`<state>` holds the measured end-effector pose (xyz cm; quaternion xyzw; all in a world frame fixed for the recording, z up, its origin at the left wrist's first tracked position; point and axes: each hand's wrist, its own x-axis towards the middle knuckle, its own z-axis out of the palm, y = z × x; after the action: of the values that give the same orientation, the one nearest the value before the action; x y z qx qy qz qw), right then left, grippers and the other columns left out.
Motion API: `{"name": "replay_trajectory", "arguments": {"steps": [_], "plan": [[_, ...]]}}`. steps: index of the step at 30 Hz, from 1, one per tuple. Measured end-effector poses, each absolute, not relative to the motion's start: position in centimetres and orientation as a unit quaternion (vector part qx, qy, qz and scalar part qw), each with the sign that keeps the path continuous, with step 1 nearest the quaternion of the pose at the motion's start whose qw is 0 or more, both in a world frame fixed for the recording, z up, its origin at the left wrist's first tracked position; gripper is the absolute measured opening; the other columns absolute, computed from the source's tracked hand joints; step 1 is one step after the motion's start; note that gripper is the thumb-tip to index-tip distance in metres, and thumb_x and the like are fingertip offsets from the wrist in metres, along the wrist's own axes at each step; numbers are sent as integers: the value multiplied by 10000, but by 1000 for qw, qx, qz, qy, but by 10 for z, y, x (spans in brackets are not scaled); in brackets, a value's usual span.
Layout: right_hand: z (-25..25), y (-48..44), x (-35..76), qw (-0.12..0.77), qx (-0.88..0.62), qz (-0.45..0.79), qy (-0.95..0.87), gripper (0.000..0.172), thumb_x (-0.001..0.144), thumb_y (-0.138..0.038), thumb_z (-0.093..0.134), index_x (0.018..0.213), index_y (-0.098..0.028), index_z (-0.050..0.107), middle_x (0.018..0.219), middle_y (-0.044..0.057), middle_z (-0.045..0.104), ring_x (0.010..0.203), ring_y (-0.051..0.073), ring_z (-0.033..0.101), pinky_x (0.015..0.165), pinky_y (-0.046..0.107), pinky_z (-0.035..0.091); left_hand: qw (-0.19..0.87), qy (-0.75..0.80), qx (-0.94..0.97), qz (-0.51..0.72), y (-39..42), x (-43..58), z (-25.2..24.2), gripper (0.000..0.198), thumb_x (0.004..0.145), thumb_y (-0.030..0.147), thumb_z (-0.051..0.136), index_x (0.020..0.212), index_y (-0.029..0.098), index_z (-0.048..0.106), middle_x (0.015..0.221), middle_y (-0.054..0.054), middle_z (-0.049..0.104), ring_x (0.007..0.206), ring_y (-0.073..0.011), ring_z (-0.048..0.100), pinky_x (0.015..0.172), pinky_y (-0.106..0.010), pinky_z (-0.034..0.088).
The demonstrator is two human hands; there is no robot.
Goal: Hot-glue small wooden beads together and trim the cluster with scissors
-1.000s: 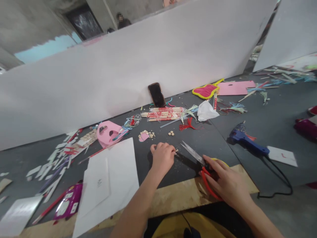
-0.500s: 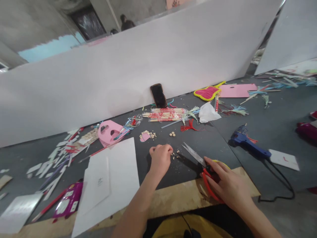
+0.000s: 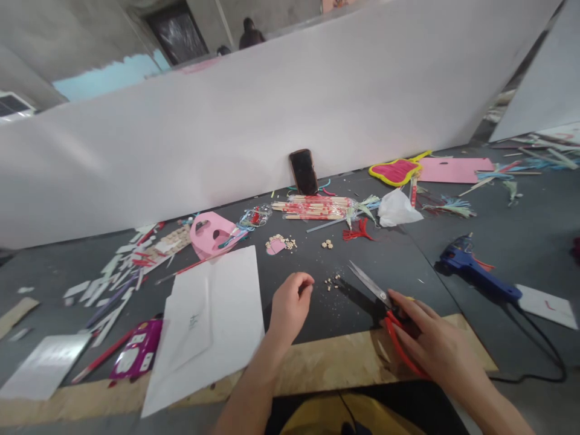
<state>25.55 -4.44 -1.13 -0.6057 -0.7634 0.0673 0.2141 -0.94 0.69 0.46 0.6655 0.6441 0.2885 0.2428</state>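
Note:
My right hand (image 3: 430, 332) grips a pair of scissors (image 3: 369, 281) with red-orange handles, their blades pointing away to the left over the table. My left hand (image 3: 290, 305) is closed in a pinch, thumb against fingertips; anything between them is too small to make out. Just right of it lie small pale cut bits (image 3: 332, 282) on the dark surface. Beyond them sits a little cluster of pale pieces (image 3: 327, 244). Farther left, more pale pieces surround a small pink card shape (image 3: 275, 246).
White paper sheets (image 3: 222, 308) lie left, beside a magenta case (image 3: 138, 349). A blue glue gun (image 3: 478, 272) with a black cord is at right. Bundled sticks (image 3: 317, 208), a phone (image 3: 304, 172) and a white tissue (image 3: 399, 209) are near the white partition (image 3: 203, 139).
My left hand has drawn back from the small bits, toward me and left. The scissors stay in my right hand. The whole view has shifted slightly.

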Motion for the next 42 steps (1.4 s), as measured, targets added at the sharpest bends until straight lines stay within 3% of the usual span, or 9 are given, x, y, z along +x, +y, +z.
{"name": "replay_trajectory", "arguments": {"steps": [3,8,16,24,33,42], "plan": [[-10,-45,258,221,-608,80,-758,408,879,-381,465,1240,-218,563,1047,72,707,767,202,714,590,274,569,277,647,638,312,4,-16,5,146,874,201,474,906,204,617,829,-3,709,721,-135,663,672,-232,502],[-6,-43,259,223,-624,77,-745,390,866,-385,477,1201,-217,585,984,60,721,723,192,710,571,265,564,286,647,632,317,1,-19,5,185,892,235,472,917,208,653,871,-12,711,763,-147,650,689,-240,495],[-9,-42,255,192,-633,64,-747,413,868,-403,463,1224,-223,571,1007,57,717,716,205,714,548,286,553,262,606,706,257,5,1,4,115,808,127,589,764,216,647,796,1,654,815,-168,594,751,-276,439],[-8,-46,252,195,-626,53,-754,419,881,-400,446,1230,-205,570,989,69,707,710,208,700,545,298,543,246,585,740,223,13,9,-1,190,773,65,608,882,215,651,856,-13,674,821,-181,605,764,-301,455],[-10,-47,255,189,-617,35,-763,427,885,-383,436,1236,-182,572,985,89,701,697,214,692,545,305,534,198,600,745,215,28,-2,11,219,889,128,464,939,217,658,933,-34,679,906,-189,626,817,-310,453],[-9,-46,253,186,-621,41,-761,424,884,-397,435,1231,-195,573,979,76,704,638,195,678,503,293,516,164,607,759,168,26,-2,4,117,819,168,597,840,242,686,1015,-38,647,986,-241,575,881,-390,399]]}}
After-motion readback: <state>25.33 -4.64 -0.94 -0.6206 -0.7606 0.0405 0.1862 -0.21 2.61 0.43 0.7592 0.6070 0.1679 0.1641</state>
